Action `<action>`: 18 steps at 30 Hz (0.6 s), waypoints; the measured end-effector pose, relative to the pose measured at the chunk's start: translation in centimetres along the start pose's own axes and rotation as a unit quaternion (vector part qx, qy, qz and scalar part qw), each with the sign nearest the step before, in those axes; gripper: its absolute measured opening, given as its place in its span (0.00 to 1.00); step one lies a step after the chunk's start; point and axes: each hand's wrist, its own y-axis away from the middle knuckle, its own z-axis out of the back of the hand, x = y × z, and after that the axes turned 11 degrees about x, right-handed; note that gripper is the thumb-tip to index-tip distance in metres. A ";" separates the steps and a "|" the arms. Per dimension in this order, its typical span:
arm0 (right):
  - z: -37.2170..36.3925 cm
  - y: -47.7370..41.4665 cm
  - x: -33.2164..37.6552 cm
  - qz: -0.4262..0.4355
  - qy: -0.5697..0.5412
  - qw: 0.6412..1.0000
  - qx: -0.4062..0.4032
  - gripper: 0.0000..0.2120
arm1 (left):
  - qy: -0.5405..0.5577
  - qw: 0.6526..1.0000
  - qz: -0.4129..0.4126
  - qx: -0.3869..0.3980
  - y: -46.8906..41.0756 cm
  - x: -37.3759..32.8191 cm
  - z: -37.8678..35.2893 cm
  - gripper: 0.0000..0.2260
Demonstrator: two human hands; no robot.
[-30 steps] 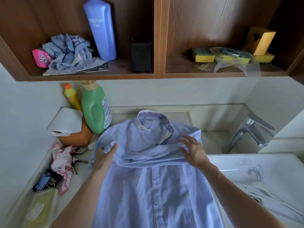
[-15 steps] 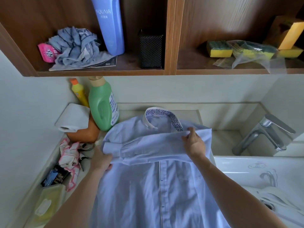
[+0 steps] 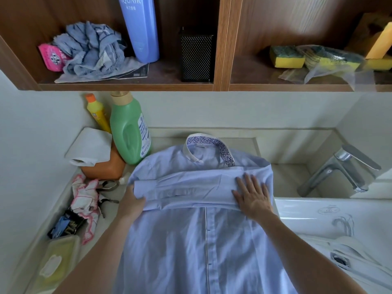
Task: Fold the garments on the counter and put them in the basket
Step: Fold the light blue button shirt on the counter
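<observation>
Head view: 1 pale blue shirt (image 3: 191, 240) lies front-up on the counter (image 3: 292, 172), collar at the far end, hem running off the bottom edge. 1 sleeve (image 3: 184, 189) is folded across the chest as a flat band, cuff end to the left.

2 hands on it. R hand (image 3: 251, 196) lies flat on the band's right end, fingers straight and a little apart, palm down on the cloth. L hand (image 3: 130, 205) is at the cuff end w/ its fingers tucked under the fabric; can't tell whether they pinch it.

Just left of the shirt's shoulder stand 2 bottles, 1 green (image 3: 129, 132) and 1 yellow (image 3: 97, 113), w/ 1 paper roll (image 3: 91, 147) beside them. To the right, 1 white sink (image 3: 307, 219) touches the shirt's edge, 1 tap (image 3: 339, 170) behind it.
</observation>
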 end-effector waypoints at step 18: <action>0.7 2.4 13.0 0.225 0.010 0.974 0.005 0.32 | -0.168 0.986 -0.016 -0.015 4.3 2.3 3.3 0.21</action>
